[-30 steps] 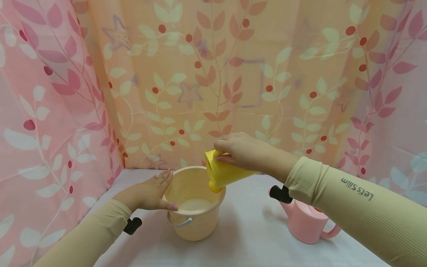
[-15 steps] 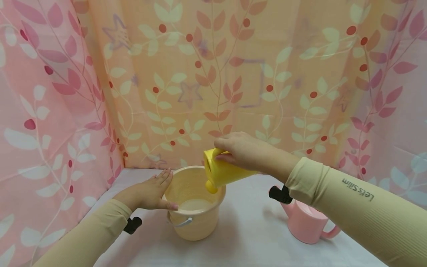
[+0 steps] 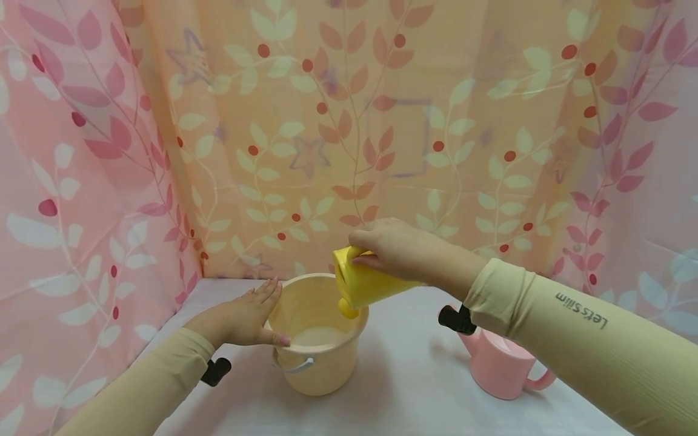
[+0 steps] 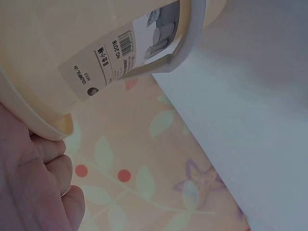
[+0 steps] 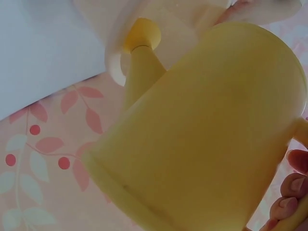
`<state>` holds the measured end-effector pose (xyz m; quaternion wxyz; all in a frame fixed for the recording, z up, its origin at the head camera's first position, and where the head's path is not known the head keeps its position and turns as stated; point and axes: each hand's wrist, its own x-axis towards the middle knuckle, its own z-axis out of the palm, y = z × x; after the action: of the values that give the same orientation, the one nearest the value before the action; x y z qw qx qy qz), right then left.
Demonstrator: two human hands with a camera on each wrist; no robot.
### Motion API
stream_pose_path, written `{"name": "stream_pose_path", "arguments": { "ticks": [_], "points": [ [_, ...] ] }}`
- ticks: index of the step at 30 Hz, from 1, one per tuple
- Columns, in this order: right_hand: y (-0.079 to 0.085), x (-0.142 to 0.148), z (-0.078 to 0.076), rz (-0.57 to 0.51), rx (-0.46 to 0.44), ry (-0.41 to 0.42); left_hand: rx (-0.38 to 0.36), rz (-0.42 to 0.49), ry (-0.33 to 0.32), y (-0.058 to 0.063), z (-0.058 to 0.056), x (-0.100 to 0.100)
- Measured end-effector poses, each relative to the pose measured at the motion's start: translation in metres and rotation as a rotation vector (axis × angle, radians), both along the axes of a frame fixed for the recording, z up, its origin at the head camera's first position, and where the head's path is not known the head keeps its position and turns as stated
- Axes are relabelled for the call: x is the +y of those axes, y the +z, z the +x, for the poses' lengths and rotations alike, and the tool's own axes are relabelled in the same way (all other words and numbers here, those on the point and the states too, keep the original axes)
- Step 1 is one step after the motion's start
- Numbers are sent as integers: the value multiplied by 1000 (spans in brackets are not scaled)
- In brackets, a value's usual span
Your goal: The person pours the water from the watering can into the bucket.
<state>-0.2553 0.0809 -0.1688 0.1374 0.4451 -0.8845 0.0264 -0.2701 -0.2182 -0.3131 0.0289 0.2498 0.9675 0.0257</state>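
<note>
My right hand (image 3: 395, 247) grips the handle of a yellow watering can (image 3: 376, 286), its fingers curled round it in the right wrist view. The can is tipped toward the left. Its round-ended spout (image 5: 144, 62) overlaps the bucket's right rim in the head view. A cream bucket (image 3: 322, 370) stands upright on the table, with shallow whitish contents at its bottom. My left hand (image 3: 248, 316) rests on the bucket's left rim, fingers extended and thumb over the near edge. A printed label (image 4: 127, 50) shows on the bucket's side in the left wrist view.
A pink watering can (image 3: 498, 366) stands on the white-covered table (image 3: 414, 387) at the right, partly behind my right sleeve. The bucket's pale handle (image 3: 300, 366) hangs at its front. Leaf-patterned curtains (image 3: 349, 151) enclose the table at the back and sides.
The yellow can's spout end has shifted very slightly left over the bucket. The head view has tilted a little; both hands keep their holds.
</note>
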Motion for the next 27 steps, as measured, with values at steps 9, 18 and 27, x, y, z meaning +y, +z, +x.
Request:
{"name": "stream_pose_path", "arguments": {
  "ticks": [9,18,27],
  "points": [
    [-5,0,-2,17,40,19,0,17,-14,2,3,0],
    [-2,3,-1,-1,34,9,8,13,-10,-1,2,-2],
    [-5,16,-7,-55,35,20,22,9,-15,-1,1,-1]
  ]
}}
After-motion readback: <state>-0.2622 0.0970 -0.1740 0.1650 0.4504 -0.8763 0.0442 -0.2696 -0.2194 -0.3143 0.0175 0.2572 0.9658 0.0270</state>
